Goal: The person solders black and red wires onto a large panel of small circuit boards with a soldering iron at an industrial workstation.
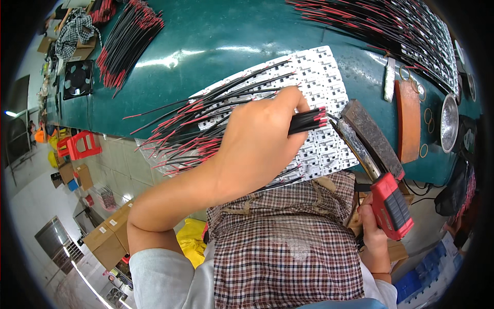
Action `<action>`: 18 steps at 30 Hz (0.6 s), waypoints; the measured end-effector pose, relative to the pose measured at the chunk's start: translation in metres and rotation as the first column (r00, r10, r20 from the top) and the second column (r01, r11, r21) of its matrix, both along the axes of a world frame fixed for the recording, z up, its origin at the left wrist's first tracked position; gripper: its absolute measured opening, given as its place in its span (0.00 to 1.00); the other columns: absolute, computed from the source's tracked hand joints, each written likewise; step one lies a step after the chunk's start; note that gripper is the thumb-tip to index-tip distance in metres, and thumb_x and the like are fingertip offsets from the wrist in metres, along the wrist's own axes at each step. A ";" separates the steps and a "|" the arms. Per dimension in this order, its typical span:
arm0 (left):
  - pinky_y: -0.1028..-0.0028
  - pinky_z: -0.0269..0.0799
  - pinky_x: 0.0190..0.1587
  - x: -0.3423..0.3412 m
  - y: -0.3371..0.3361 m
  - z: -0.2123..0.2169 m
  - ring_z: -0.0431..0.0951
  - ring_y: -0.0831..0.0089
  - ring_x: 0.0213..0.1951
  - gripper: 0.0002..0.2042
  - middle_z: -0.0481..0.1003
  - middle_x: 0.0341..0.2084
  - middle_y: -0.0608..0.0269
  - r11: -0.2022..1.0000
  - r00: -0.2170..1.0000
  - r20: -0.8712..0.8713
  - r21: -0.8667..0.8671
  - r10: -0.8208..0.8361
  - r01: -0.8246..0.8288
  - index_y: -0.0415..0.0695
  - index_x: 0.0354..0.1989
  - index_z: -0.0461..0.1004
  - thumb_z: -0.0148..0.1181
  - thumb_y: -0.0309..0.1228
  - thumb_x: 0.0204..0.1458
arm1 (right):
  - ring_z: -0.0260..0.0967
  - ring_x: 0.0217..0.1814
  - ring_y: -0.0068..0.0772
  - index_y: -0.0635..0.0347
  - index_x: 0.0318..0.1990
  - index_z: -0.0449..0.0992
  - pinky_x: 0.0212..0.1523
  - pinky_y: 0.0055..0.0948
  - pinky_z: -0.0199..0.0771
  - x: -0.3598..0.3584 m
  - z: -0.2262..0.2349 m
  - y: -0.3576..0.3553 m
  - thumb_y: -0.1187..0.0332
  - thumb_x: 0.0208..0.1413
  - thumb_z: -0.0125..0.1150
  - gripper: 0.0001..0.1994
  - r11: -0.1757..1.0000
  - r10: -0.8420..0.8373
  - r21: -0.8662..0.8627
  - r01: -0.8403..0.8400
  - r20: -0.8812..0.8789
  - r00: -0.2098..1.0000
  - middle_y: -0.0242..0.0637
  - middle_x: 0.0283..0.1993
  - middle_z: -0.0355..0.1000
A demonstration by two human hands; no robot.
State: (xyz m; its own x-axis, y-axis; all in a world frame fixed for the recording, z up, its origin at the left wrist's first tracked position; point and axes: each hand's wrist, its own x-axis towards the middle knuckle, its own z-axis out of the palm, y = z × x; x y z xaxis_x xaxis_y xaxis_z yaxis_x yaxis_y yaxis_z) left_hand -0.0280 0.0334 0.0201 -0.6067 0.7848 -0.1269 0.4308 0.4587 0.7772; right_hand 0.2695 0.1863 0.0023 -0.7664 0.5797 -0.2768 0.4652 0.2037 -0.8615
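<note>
- Nearest to me: checked apron (288, 247) across the lap, just under the counter edge.
- My right hand (373, 232) low at the right, fingers wrapped tight round the red handle of a soldering gun (383, 180); its dark, crusted tip (360, 121) angles up over the white board.
- My left hand (262, 144) over the middle, fingers pinched on a small bundle of black wires (307, 121), red ends poking out to the right, just beside the tip (not sure if touching).
- White LED panel (319, 98) lies flat on the green counter (206, 46), with a loose fan of black-and-red wires (195, 129) spread over its left half.
- Risk, my read: the tip sits near the pinching fingers, so a slip could burn them or scorch the insulation; the loose fan could snag and drag.
- Further out: brown pad (409, 118) and metal bowl (449, 122) at right, more wire bundles (128, 41) upper left, black fan (78, 79) far left.
</note>
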 end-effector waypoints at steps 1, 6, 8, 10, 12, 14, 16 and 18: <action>0.66 0.72 0.29 0.003 -0.001 -0.003 0.79 0.59 0.25 0.09 0.78 0.24 0.56 1.000 1.000 -0.002 -0.003 0.001 -0.001 0.41 0.36 0.75 0.66 0.20 0.45 | 0.75 0.34 0.36 0.64 0.42 0.81 0.37 0.33 0.73 0.000 0.001 0.000 0.76 0.49 0.70 0.12 1.000 0.001 -0.003 -0.001 -0.002 1.000 0.38 0.36 0.77; 0.64 0.73 0.30 0.006 -0.001 -0.014 0.80 0.57 0.27 0.09 0.77 0.24 0.54 0.997 0.983 -0.171 -0.017 -0.073 0.071 0.41 0.34 0.74 0.68 0.23 0.46 | 0.75 0.30 0.40 0.64 0.40 0.81 0.34 0.34 0.74 -0.002 0.002 0.002 0.77 0.44 0.69 0.13 0.994 0.099 0.039 -0.099 0.007 0.995 0.40 0.32 0.76; 0.64 0.73 0.30 0.006 -0.001 -0.011 0.81 0.57 0.28 0.09 0.78 0.25 0.53 0.995 0.974 -0.209 -0.054 -0.092 0.083 0.40 0.35 0.74 0.68 0.23 0.46 | 0.74 0.30 0.42 0.65 0.39 0.81 0.33 0.34 0.74 -0.006 0.002 -0.002 0.77 0.43 0.68 0.13 0.995 0.084 0.061 -0.083 -0.012 0.996 0.41 0.31 0.76; 0.62 0.73 0.30 0.007 -0.001 -0.007 0.81 0.56 0.27 0.10 0.78 0.24 0.53 0.985 0.969 -0.211 -0.141 -0.125 0.097 0.40 0.36 0.74 0.68 0.24 0.47 | 0.74 0.29 0.43 0.65 0.39 0.80 0.33 0.35 0.74 -0.010 0.000 -0.003 0.77 0.41 0.68 0.13 0.994 0.068 0.084 -0.065 -0.030 0.997 0.41 0.30 0.75; 0.62 0.73 0.30 0.006 -0.002 -0.010 0.80 0.56 0.27 0.10 0.78 0.24 0.54 0.987 0.980 -0.165 -0.130 -0.115 0.093 0.40 0.37 0.74 0.68 0.24 0.48 | 0.75 0.30 0.45 0.65 0.38 0.80 0.34 0.35 0.75 -0.015 -0.002 -0.002 0.77 0.41 0.68 0.13 0.985 0.116 0.141 -0.100 -0.110 0.987 0.43 0.32 0.76; 0.62 0.73 0.30 0.006 -0.002 -0.012 0.80 0.55 0.26 0.10 0.79 0.23 0.54 0.989 0.988 -0.117 -0.118 -0.104 0.090 0.40 0.38 0.74 0.67 0.24 0.48 | 0.75 0.31 0.46 0.66 0.38 0.80 0.34 0.35 0.75 -0.015 -0.001 -0.003 0.77 0.42 0.68 0.13 0.987 0.116 0.123 -0.106 -0.076 0.990 0.44 0.33 0.76; 0.63 0.72 0.30 0.005 0.000 -0.011 0.80 0.56 0.25 0.09 0.78 0.21 0.55 0.994 0.990 -0.107 -0.078 -0.088 0.080 0.40 0.38 0.74 0.66 0.24 0.49 | 0.75 0.31 0.46 0.66 0.39 0.80 0.35 0.36 0.75 -0.017 0.000 -0.003 0.77 0.42 0.68 0.13 0.988 0.118 0.104 -0.113 -0.043 0.992 0.44 0.33 0.76; 0.64 0.72 0.29 0.004 0.000 -0.011 0.80 0.57 0.24 0.08 0.78 0.21 0.56 0.993 0.990 -0.109 -0.082 -0.094 0.086 0.40 0.37 0.75 0.65 0.24 0.50 | 0.76 0.32 0.47 0.66 0.39 0.80 0.35 0.36 0.76 -0.022 -0.001 -0.002 0.77 0.42 0.68 0.13 0.978 0.167 0.134 -0.157 -0.073 0.983 0.45 0.34 0.77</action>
State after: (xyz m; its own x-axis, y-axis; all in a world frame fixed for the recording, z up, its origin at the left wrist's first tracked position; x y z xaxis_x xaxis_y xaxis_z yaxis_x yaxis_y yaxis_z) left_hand -0.0236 0.0333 0.0087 -0.5478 0.8273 -0.1241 0.5556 0.4707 0.6854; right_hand 0.2478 0.1838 0.0014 -0.8702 0.4724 -0.1400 0.3449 0.3811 -0.8578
